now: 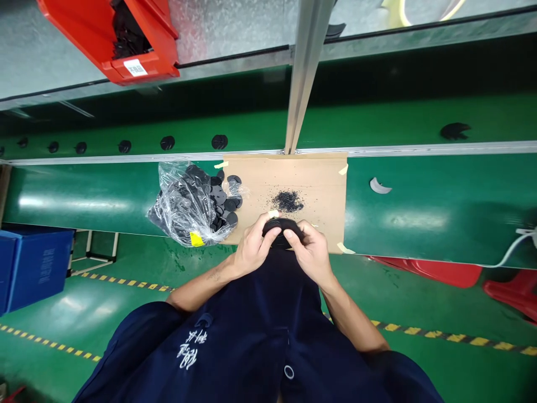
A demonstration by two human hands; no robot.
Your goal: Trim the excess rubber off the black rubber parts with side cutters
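Observation:
My left hand (254, 244) and my right hand (311, 249) both grip a black disc-shaped part (280, 239) close to my body, at the near edge of the cardboard sheet (321, 196). Both thumbs press on its face while the other fingers curl behind it, partly hidden. Just beyond the part, a scatter of small black bits (288, 201) lies on the cardboard. Left of my hands, a clear plastic bag (180, 204) full of black discs lies on the bench, with several loose discs (230, 204) spilling from its mouth onto the cardboard.
Beyond a metal rail, a green belt carries a row of black discs (167, 143) and a notched dark piece (455, 131). A pale crescent piece (380, 186) lies on the right of the bench. A red bin (163, 64) sits above left; a metal post (304, 73) rises ahead.

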